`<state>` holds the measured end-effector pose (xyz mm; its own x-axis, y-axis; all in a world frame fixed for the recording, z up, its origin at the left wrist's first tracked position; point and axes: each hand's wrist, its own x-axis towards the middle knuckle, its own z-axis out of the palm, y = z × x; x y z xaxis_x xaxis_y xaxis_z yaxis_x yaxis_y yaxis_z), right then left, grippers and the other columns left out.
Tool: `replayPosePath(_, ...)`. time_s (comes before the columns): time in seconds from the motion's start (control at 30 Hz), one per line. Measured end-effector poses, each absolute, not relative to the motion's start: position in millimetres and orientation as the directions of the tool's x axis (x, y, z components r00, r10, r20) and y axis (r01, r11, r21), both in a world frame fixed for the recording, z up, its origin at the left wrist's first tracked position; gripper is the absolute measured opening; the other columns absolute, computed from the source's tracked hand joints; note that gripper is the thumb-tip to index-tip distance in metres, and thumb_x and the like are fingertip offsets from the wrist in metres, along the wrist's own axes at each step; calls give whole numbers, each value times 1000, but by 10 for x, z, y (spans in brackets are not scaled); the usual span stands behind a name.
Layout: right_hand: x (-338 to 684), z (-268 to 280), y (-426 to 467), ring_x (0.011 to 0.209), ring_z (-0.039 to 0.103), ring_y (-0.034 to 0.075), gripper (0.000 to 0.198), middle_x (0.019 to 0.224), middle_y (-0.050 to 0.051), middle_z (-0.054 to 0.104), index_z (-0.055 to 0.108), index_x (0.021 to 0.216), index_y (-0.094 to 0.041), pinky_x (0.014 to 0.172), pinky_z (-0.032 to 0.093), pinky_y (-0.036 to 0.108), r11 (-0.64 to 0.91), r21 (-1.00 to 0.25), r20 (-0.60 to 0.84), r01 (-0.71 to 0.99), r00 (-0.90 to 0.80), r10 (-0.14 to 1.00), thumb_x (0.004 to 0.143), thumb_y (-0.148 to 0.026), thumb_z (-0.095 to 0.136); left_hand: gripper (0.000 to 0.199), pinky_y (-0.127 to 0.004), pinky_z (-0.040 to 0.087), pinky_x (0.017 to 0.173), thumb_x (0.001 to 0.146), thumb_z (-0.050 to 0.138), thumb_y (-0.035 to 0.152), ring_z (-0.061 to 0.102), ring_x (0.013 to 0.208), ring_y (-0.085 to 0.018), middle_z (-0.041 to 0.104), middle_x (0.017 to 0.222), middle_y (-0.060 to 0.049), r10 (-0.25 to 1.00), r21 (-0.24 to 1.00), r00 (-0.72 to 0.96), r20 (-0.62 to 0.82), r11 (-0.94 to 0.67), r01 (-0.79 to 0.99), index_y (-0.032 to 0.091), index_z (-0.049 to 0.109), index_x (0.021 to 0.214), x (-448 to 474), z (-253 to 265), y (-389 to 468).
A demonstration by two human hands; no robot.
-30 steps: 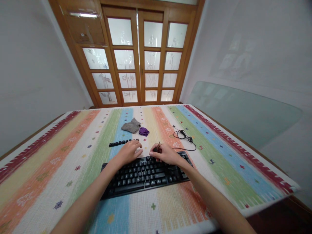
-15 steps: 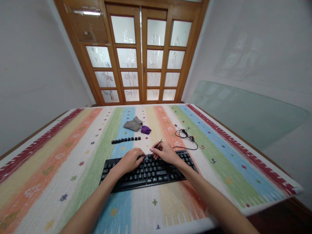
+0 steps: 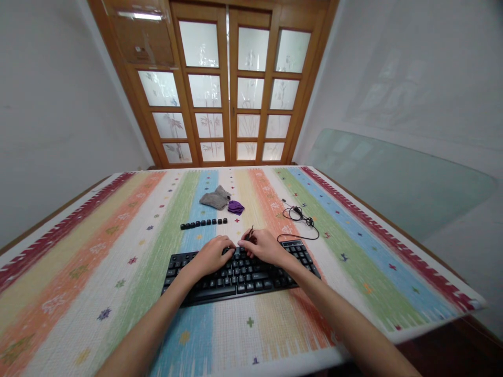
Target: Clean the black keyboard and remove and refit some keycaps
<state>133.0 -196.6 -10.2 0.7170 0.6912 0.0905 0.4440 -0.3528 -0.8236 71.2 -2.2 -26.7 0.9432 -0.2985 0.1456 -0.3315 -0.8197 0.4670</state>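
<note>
One keyboard (image 3: 247,271) lies beneath my left hand (image 3: 214,255), fingers curled, grip unclear; my right hand (image 3: 262,246) pinches a dark tool (image 3: 250,233).

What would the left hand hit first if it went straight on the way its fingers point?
Most likely the right hand, fingertips first: they sit just beyond the left hand over the keyboard. Depth is unclear from one view.

Forearms (image 3: 153,319) angle inward — left hand (image 3: 214,255) palm-down, right hand (image 3: 263,246) pinching — nearly meeting.
</note>
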Motion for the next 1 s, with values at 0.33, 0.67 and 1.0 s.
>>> replayPosePath(0.33, 1365, 1, -1919, 55, 60, 14, 34, 60, 2, 64, 66, 79, -14, 56, 42, 25, -387, -693, 159, 608, 652, 741, 89, -47, 61, 15, -33, 47, 78, 90, 51, 20, 61, 84, -21, 66, 86, -7, -299, 434, 939, 171, -833, -344, 16, 65, 86, 698, -265, -25)
replayPosePath(0.67, 1534, -79, -1799, 45, 57, 11, 34, 54, -2, 60, 57, 70, -17, 41, 42, 20, -328, -892, -13, 310, 709, 705, 86, -46, 62, 17, -33, 48, 84, 89, 51, 18, 62, 89, -21, 69, 89, -7, -302, 473, 938, 170, -810, -346, 17, 68, 88, 689, -253, -29)
replayPosePath(1.0, 1597, -102, -1781, 41, 54, 8, 32, 54, -1, 62, 57, 68, -15, 37, 36, 16, -370, -894, -47, 254, 767, 640, 91, -38, 58, 14, -33, 48, 83, 87, 54, 17, 62, 87, -21, 69, 88, -6, -290, 464, 942, 169, -820, -336, 17, 67, 87, 692, -250, -44)
